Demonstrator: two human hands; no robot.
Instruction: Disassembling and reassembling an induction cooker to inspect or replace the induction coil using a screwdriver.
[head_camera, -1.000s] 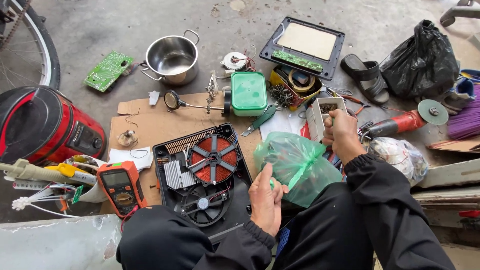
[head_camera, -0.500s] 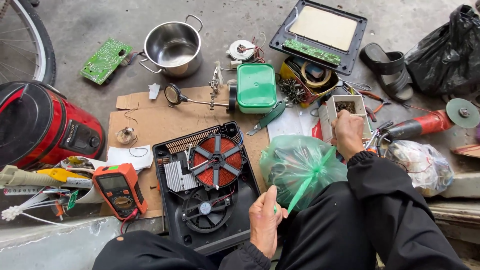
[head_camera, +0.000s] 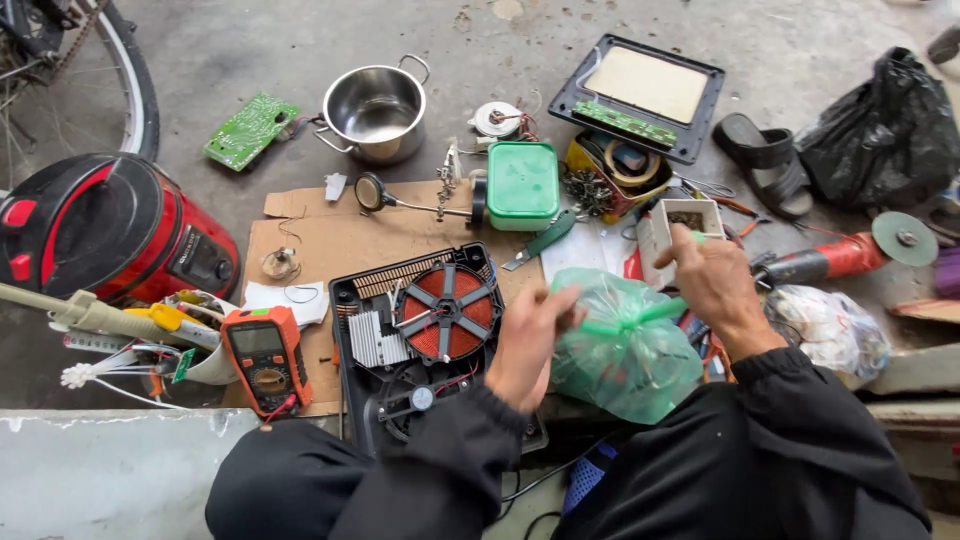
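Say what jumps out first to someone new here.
The green plastic bag at centre, with the left hand at its side and the right hand pulling its knotted handle. Beside it lies an opened cooker base with an orange coil. A red rice cooker sits far left.

Bright, even daylight, soft and diffuse, with no hard shadows anywhere. Faint shade only, tucked under the pot (head_camera: 375, 110) and cooker (head_camera: 115, 225). Mild glare on the pot rim and the green bag (head_camera: 625, 350). Sharp at centre, slightly softened and bowed toward the edges. Slight motion blur on both hands.
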